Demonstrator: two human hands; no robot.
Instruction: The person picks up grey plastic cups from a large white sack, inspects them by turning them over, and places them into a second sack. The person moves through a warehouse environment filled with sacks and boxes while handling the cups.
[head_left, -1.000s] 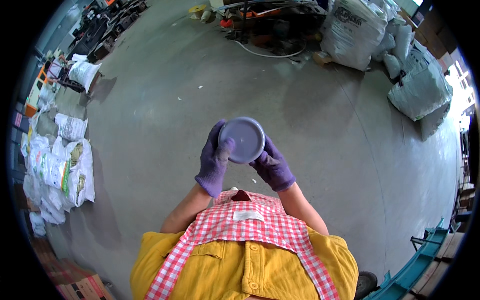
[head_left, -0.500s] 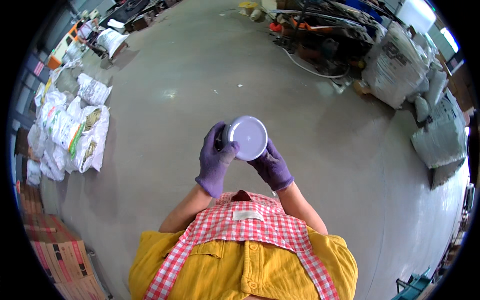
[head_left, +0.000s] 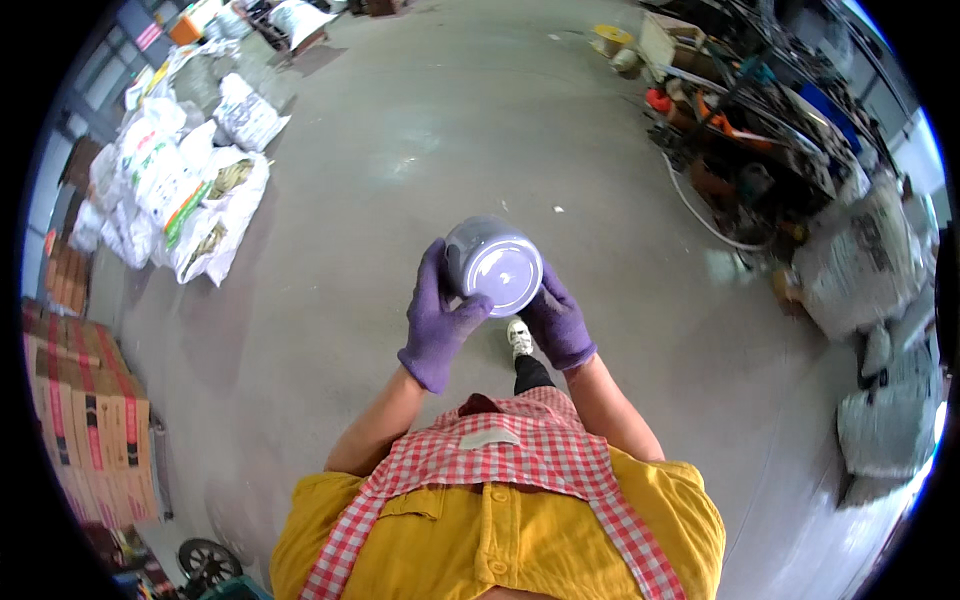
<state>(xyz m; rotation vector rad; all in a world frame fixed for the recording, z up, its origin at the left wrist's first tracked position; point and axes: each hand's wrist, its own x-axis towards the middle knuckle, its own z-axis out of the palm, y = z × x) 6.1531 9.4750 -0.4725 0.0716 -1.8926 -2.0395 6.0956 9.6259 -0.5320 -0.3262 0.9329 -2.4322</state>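
Between my two gloved hands I hold a round, pale lavender container (head_left: 503,279) in front of my chest, its flat round end facing me and its side wall showing at the far edge. My left hand (head_left: 440,325), in a purple knit glove, wraps its left side with the thumb across the near rim. My right hand (head_left: 558,318), in a matching glove, grips the right side; its fingertips are hidden behind the container. Whether the end facing me is a lid or a base, I cannot tell.
White woven sacks (head_left: 165,180) lie at the left, with stacked cardboard boxes (head_left: 95,410) nearer. A cluttered rack of scrap (head_left: 750,120) and large wrapped bags (head_left: 860,255) line the right. A black wheel (head_left: 207,562) shows at the lower left. Grey floor (head_left: 340,230) lies ahead.
The container has tilted, showing more of its side wall. The surroundings have shifted and turned in view as I walk; my white shoe now shows below. Both hands keep their hold.
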